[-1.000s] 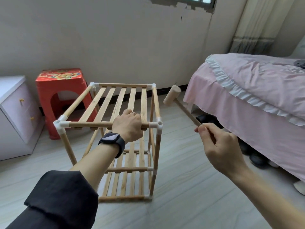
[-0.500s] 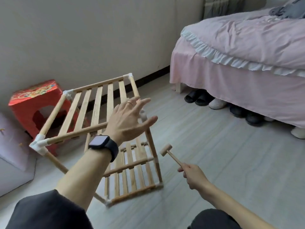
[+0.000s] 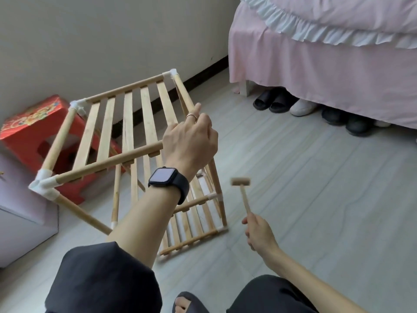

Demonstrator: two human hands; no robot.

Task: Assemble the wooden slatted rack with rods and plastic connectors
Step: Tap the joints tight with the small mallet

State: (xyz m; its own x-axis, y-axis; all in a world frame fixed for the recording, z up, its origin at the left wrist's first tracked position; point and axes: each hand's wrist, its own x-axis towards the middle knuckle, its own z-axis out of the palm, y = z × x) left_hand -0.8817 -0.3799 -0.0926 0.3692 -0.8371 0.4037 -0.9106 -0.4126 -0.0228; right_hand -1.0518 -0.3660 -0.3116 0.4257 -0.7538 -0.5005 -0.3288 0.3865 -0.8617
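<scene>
The wooden slatted rack (image 3: pixel 126 123) stands on the floor, two tiers of slats joined by rods and white plastic connectors (image 3: pixel 44 185). My left hand (image 3: pixel 191 141) grips the rack's near right top corner, covering the connector there. My right hand (image 3: pixel 259 233) holds the handle of a small wooden mallet (image 3: pixel 241 182), whose head hangs in the air to the right of the rack, apart from it.
A red plastic stool (image 3: pixel 29 129) stands behind the rack by the wall. A pale cabinet (image 3: pixel 20 222) is at the left. A bed with a pink skirt (image 3: pixel 327 68) fills the right, with several shoes (image 3: pixel 300 107) under it. Grey floor (image 3: pixel 316 199) lies between.
My left hand went from the front rod, opened above the rack, and now grips the near right corner. The mallet dropped from raised beside the rack to low at its right. The view tilted down.
</scene>
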